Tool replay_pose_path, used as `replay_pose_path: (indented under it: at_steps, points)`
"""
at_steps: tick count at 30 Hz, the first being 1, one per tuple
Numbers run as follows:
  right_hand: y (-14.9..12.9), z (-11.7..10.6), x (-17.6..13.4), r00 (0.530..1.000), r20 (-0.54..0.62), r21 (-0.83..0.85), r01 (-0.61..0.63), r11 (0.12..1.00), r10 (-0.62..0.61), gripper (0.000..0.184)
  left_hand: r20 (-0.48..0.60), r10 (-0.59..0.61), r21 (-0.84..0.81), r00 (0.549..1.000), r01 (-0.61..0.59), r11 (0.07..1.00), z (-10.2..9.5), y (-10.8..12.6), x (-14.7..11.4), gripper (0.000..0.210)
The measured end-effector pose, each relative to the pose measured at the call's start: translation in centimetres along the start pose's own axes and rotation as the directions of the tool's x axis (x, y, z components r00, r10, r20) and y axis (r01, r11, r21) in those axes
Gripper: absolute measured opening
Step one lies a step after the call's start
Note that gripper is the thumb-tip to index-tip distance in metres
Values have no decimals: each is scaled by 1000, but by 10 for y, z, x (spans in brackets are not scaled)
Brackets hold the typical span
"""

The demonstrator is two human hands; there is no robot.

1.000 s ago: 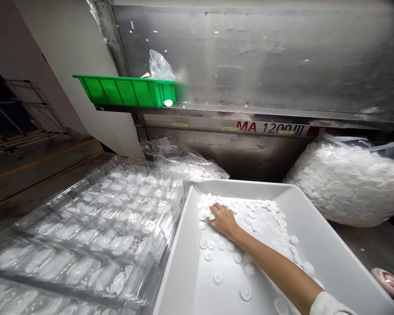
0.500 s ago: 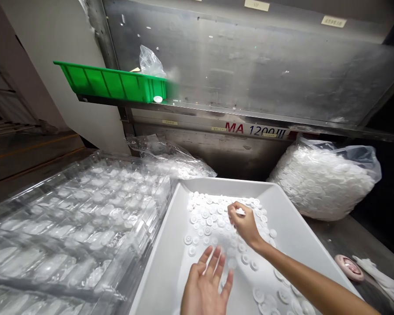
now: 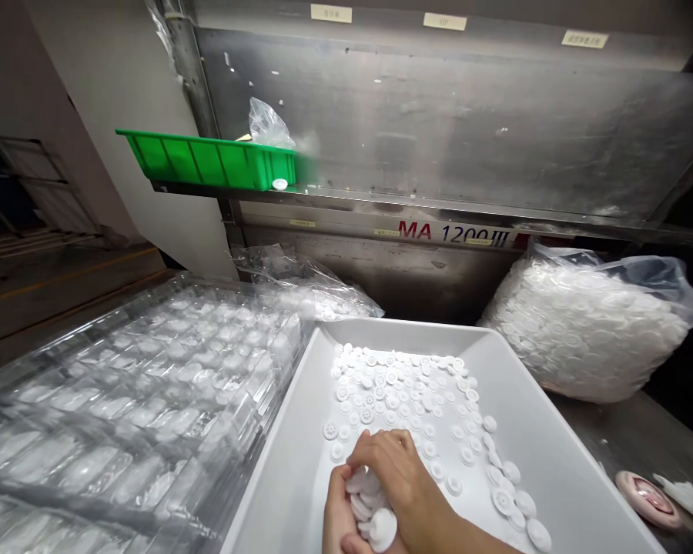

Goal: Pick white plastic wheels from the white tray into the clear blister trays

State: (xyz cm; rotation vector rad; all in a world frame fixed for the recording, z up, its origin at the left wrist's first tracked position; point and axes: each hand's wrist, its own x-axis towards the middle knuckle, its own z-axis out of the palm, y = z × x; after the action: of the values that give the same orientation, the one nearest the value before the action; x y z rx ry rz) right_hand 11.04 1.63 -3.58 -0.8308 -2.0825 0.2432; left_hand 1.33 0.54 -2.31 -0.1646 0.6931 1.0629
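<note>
A white tray (image 3: pixel 554 454) lies in front of me with several small white plastic discs (image 3: pixel 404 388) spread over its far half. At the tray's near edge my left hand (image 3: pixel 338 519) is cupped palm up and holds a small stack of white discs (image 3: pixel 369 508). My right hand (image 3: pixel 396 469) lies over that stack, its fingers pressing discs into the left palm.
Clear blister trays (image 3: pixel 138 400) filled with white parts cover the left. A plastic bag full of white discs (image 3: pixel 589 327) lies at the right, another bag (image 3: pixel 306 281) behind the tray. A green bin (image 3: pixel 208 160) sits on the machine's ledge. A pink tape dispenser (image 3: pixel 647 496) lies at the lower right.
My right hand has come back from the far pile of discs to the near edge. My left hand entered from below and now cups discs under the right hand.
</note>
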Motion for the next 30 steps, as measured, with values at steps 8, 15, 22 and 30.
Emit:
replay_pose_path:
  at_steps: [8,15,22,30]
  points:
    - [1,-5,-11,988,85,53,-131,990,126,43,-76,-59,-37,995,57,998,3,-4,-6,3]
    - [-3,-55,14,845,420,140,-423,895,333,27,-121,-34,-43,992,29,999,3,-6,-4,36]
    - [-3,-65,14,735,478,106,-593,798,482,35,-148,-52,-19,988,50,999,14,-8,-8,38]
    - [4,-70,22,783,454,77,-509,857,425,19,-171,-72,-110,983,53,992,23,-7,-11,40]
